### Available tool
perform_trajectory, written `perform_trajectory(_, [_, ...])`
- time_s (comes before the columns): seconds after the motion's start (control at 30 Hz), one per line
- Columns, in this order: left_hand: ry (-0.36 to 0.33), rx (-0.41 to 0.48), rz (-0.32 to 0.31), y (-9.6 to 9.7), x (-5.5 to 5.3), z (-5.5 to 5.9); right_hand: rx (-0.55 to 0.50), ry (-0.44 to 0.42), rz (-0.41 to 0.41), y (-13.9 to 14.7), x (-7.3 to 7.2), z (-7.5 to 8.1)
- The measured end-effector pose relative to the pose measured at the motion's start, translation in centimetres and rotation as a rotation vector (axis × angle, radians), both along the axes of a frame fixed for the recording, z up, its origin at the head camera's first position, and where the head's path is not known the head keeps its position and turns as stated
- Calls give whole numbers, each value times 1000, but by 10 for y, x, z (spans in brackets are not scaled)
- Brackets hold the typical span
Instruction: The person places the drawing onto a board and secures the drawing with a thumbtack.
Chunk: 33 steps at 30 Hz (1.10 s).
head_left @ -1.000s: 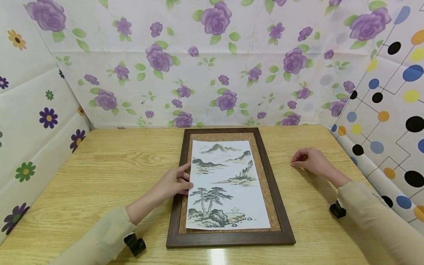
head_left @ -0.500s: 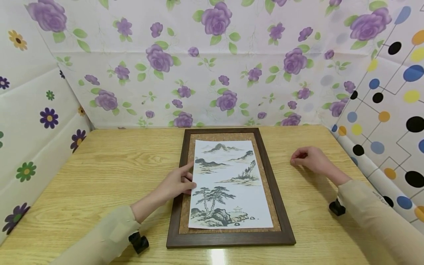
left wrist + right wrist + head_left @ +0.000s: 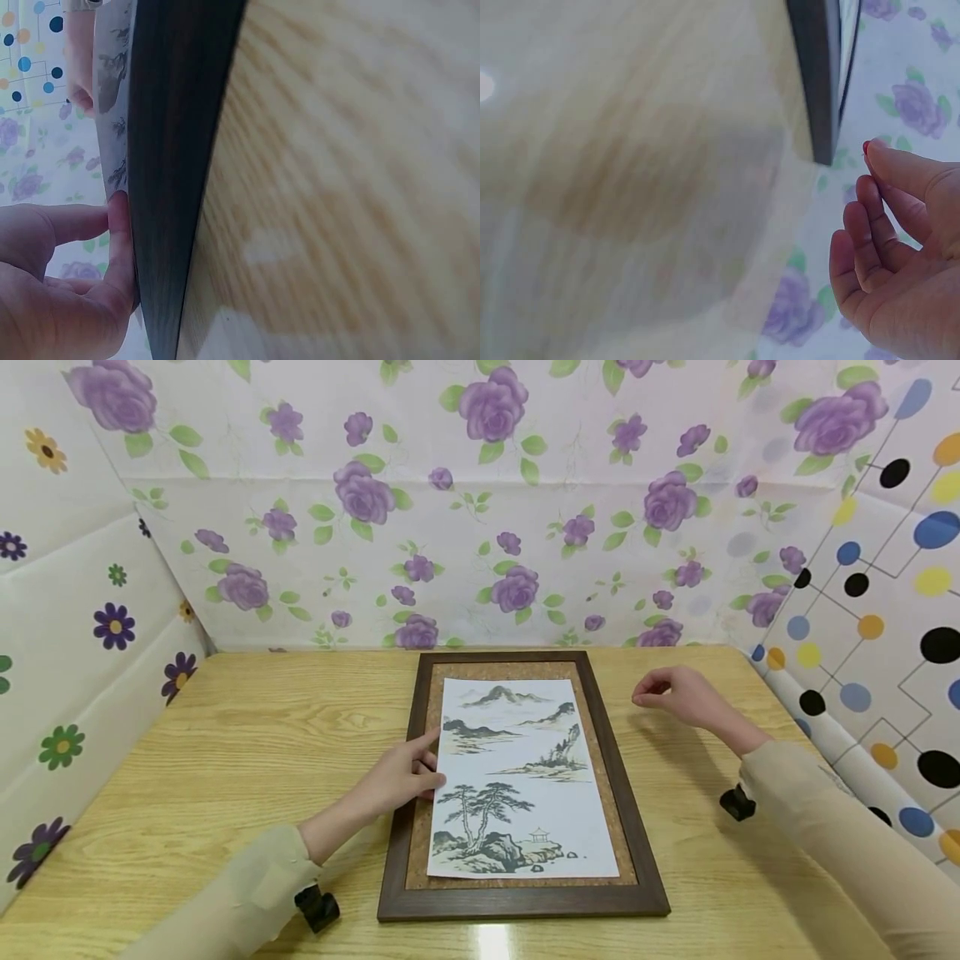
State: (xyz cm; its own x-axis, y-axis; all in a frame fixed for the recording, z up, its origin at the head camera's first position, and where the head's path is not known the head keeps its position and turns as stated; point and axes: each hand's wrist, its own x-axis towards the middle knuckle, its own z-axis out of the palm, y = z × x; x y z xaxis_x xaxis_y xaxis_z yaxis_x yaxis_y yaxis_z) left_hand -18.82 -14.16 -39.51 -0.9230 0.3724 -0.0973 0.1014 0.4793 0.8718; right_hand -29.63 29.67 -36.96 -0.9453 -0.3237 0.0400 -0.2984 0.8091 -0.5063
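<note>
A sheet of paper printed with an ink landscape painting (image 3: 517,827) lies inside a dark-framed cork board (image 3: 626,868), the cork showing round it. At the sheet's left side, my left hand (image 3: 405,772) pinches its edge between thumb and a finger, the index finger stretched along that edge. In the left wrist view these fingers (image 3: 118,262) meet at the paper's rim. My right hand (image 3: 682,695) hovers above the table, right of the board. Its thumb and index finger pinch a small red push pin (image 3: 866,147), mostly hidden by the fingertips; the other fingers are loosely curled.
The board rests on a light wooden table (image 3: 300,718). A wall cover (image 3: 465,543) with purple flowers stands behind the table, and patterned covers close off the left and right sides. Both wrists carry black camera mounts.
The left hand has shifted the paper slightly right on the cork, then stayed put. My right hand has risen a little and moved left toward the board, still with the red pin.
</note>
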Motion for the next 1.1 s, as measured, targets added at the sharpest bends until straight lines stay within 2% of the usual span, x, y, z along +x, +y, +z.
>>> perform_trajectory(0.3, [-11,-10,5,0,-1,-2,-38,34,93,-42,-15,9])
perform_trajectory(0.57, [-22,0,7,0,0,-1,-66,-6,157,-76,-30,16])
perform_trajectory(0.9, [-37,-17,-3,-1,-1,-1,-161,-87,160,-105,-46,20])
perform_trajectory(1.1, [-31,-11,-17,-2,1,1,-174,-112,160,-125,-58,16])
